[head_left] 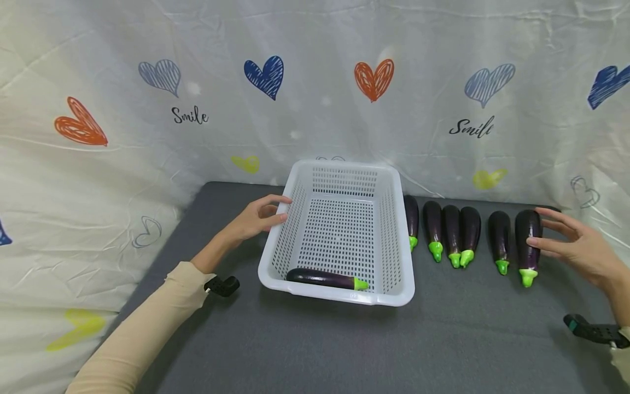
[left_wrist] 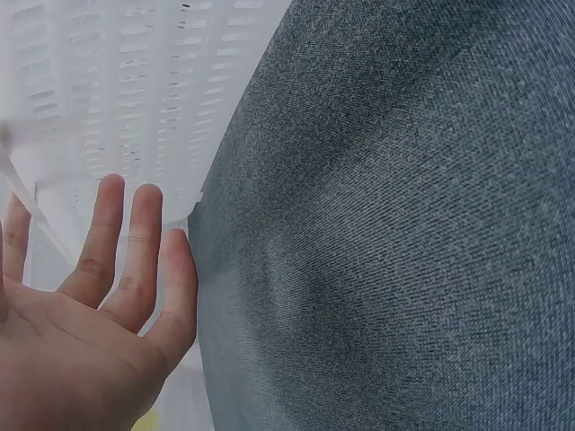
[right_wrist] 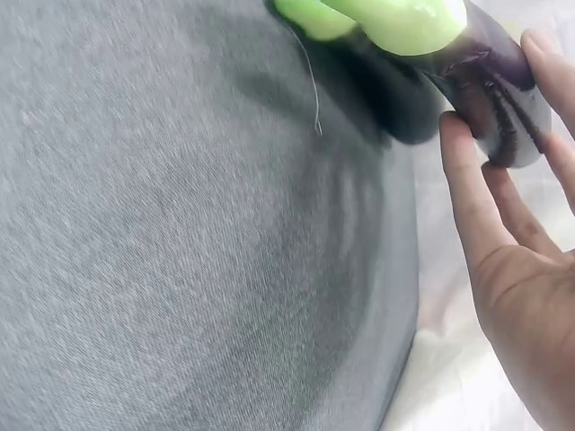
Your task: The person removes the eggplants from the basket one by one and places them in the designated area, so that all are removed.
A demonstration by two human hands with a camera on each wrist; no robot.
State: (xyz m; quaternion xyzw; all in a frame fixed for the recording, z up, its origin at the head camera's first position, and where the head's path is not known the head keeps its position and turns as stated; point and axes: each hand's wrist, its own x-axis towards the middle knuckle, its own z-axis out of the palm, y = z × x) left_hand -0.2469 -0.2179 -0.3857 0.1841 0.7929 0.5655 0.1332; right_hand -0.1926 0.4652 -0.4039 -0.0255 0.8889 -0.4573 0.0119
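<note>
A white perforated plastic basket [head_left: 339,298] stands on the grey cloth, with one dark purple eggplant [head_left: 322,278] lying along its near wall. My left hand [head_left: 261,216] touches the basket's left rim; in the left wrist view its fingers [left_wrist: 144,238] stretch loosely beside the outer wall. At the far right, my right hand [head_left: 583,249] holds an eggplant [head_left: 528,241] between thumb and fingers, its bright green stem end toward me. The right wrist view shows fingertips on both sides of that eggplant [right_wrist: 490,54]. Another eggplant [head_left: 500,241] lies just left of it.
Several more eggplants [head_left: 451,230] lie in a row between the basket and the right hand, one partly hidden by the basket's right wall. Behind the grey tabletop [head_left: 344,350] hangs a white curtain [head_left: 315,126] printed with hearts. Each wrist wears a black device [head_left: 222,285].
</note>
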